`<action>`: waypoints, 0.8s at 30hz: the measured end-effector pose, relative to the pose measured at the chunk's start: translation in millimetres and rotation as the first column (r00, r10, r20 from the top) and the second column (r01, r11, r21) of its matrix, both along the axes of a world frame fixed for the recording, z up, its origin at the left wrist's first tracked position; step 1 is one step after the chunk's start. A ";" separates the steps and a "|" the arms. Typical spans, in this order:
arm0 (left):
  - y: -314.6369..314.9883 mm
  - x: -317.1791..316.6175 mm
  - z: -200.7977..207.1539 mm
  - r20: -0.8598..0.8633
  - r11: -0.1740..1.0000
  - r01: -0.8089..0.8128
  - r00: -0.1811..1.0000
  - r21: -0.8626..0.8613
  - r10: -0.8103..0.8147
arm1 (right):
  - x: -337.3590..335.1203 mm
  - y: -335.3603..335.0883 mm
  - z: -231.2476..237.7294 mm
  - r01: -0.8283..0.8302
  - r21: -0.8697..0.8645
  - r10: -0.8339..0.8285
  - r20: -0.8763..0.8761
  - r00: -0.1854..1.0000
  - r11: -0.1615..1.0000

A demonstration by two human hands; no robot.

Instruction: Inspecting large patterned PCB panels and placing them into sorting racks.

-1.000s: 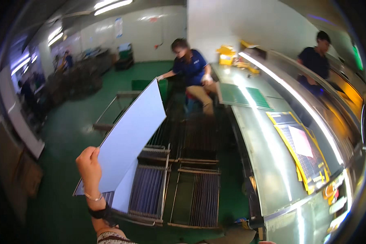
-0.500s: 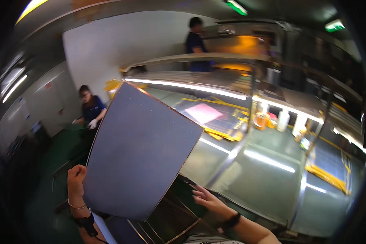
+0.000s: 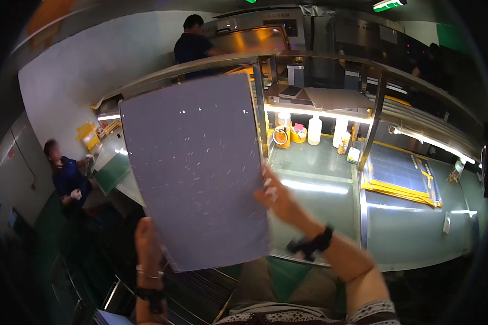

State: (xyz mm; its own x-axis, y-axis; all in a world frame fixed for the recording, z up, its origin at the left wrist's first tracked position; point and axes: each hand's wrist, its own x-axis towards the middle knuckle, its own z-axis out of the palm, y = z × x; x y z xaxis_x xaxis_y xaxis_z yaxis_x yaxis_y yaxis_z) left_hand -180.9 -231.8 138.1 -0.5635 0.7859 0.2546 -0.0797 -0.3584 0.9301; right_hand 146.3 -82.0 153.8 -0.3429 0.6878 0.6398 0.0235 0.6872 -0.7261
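A large grey-blue panel (image 3: 195, 173) with a thin edge and many tiny bright specks, which look like holes with light coming through, stands nearly upright before me. My left hand (image 3: 145, 238) is closed on its lower left edge. At the right edge, a little above the panel's mid-height, my right hand (image 3: 276, 195) grips it; the fingers are partly hidden and slightly blurred. Below the panel, a stack of thin-edged dark sheets (image 3: 200, 287) shows in part.
A lit greenish bench (image 3: 314, 208) runs to the right under a metal shelf frame (image 3: 382, 97). White bottles (image 3: 314, 130) and an orange tub (image 3: 281, 136) stand there. A yellow-edged dark film (image 3: 401, 170) lies further right. A co-worker (image 3: 70, 173) stands left near a green board (image 3: 114, 173); another person (image 3: 192, 43) is behind the shelf.
My right hand, open and apart from the panel before, now grips its right edge. The panel has turned more upright and faces me squarely. The view has swung to the right.
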 end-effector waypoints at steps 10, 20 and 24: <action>23.6 239.1 -143.5 0.001 0.526 0.611 0.653 -0.592 -0.757 | 89.7 112.2 21.5 0.349 -0.386 0.033 0.709 0.704 0.854; 7.7 299.0 -183.3 0.695 0.225 0.904 0.424 -0.364 -0.581 | 106.3 114.3 105.2 0.253 -0.261 0.163 0.923 0.350 0.932; 3.9 278.9 -211.7 0.386 0.139 0.958 0.231 -0.250 -0.893 | 69.9 119.5 258.9 -0.025 -0.224 0.204 0.833 0.514 0.974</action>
State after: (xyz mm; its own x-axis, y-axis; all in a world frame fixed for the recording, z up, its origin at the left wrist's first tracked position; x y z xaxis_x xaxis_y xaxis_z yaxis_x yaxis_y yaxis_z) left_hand 98.0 -227.9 -73.7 0.6663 0.7216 -0.1881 -0.2043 0.4192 0.8846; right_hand 216.2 37.5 412.6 -0.7417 0.6605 -0.1164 0.6180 0.6057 -0.5012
